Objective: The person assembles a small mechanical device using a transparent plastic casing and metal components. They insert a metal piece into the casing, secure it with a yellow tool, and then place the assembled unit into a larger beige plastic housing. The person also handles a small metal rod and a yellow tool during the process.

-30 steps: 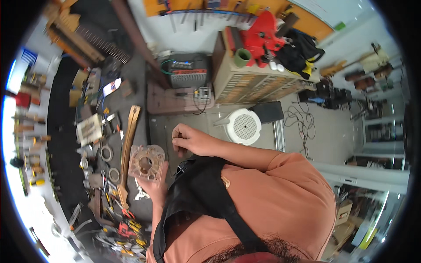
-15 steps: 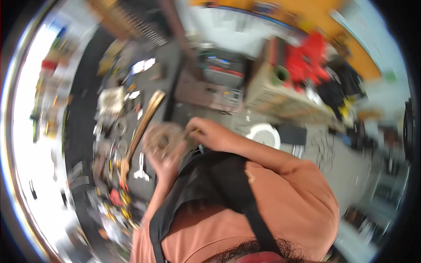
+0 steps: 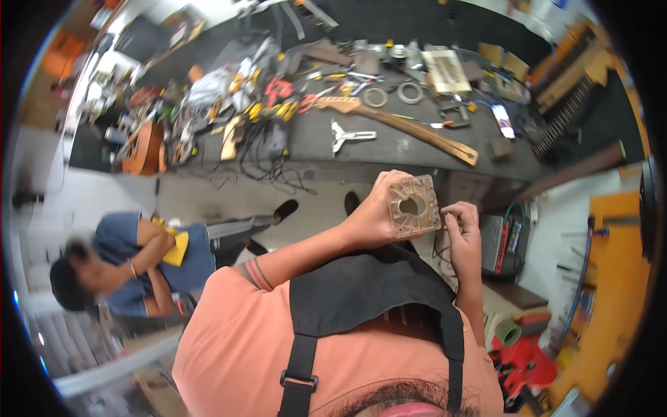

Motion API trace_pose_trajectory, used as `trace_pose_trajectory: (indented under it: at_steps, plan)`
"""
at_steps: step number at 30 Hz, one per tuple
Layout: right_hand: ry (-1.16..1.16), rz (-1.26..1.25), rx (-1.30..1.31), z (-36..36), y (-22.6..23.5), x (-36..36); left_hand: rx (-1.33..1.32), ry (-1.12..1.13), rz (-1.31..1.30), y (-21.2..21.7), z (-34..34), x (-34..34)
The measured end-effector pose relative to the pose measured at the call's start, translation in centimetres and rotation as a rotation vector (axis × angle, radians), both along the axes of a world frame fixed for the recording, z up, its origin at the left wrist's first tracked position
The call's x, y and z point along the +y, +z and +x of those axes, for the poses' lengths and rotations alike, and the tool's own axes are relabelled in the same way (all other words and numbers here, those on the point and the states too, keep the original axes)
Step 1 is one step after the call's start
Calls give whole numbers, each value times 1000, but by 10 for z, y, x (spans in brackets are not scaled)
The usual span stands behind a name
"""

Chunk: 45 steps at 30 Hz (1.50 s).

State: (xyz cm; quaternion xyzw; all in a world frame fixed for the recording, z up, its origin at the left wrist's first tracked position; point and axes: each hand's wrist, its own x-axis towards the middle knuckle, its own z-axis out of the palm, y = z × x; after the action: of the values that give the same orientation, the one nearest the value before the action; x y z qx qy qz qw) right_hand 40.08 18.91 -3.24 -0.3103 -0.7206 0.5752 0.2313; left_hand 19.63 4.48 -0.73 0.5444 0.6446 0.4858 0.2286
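Observation:
In front of my chest, my left hand is wrapped round a square clear plastic base. The base has ribs along its edges and a keyhole-shaped opening in the middle. It is tilted so that its ribbed face shows. Just right of it, apart by a small gap, my right hand is closed with thumb and fingers pinched. Whatever lies between those fingertips is too small to make out. Beyond both hands, a wooden guitar neck lies across the black workbench.
The bench also bears a silver T-shaped tool, tape rolls, cables and a guitar body. At left stands another person, arms folded. A black-and-red toolbox sits at right beside a cardboard box.
My view and body have turned left: the bench swings from the left side to straight ahead. The other person comes into view. My left hand still holds the plastic base; my right stays close by.

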Motion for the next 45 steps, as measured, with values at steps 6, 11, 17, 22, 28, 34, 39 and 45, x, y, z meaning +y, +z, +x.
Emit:
trace_pose_trajectory:
  at_steps: [6,11,17,22,28,34,39,45]
  plan:
    - [304,-397,84,-83,5,-4,-244,362,20,-6,-22,-67]
    - [510,-690,127,-158,29,-25,-754,551,121,-10,-41,-118]
    - [707,-866,128,-254,46,-51,-932,742,359,-13,-71,-162]
    - [822,-1066,82,-350,34,-79,-1249,762,515,-17,-123,-201]
    - [843,-565,58,-415,48,-133,-1319,749,537,-29,-183,-223]
    - [799,-137,258,-437,33,-163,-1432,690,572,-45,-211,-230]
    - [991,-7,153,-454,36,-184,-1513,774,747,-53,-189,-230]
    - [1304,-192,-76,-455,12,-197,-1411,1029,906,-58,-139,-211]
